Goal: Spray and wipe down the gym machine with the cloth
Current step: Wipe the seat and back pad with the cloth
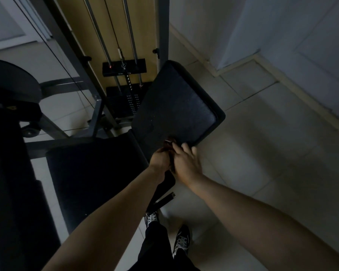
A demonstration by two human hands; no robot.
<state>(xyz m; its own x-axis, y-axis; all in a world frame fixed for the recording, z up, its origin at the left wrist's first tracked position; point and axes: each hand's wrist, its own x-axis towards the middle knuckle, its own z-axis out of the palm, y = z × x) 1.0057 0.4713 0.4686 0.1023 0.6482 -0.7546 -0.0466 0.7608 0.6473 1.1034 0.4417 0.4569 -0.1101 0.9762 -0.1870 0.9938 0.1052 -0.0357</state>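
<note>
Pale floor tiles [252, 153] and dim light surround the gym machine [97, 114], whose weight stack [123, 69] stands beyond both hands. The left hand [160, 161] and right hand [186, 163] meet, touching, at the near edge of the tilted black pad [176, 102], with the seat pad [94, 173] left of them. The left hand's fingers curl around a dark object [171, 165] with a small white tip [167, 141]; bottle or cloth, I cannot tell. The right hand's bent fingers [185, 148] lie against it, their grip unclear.
</note>
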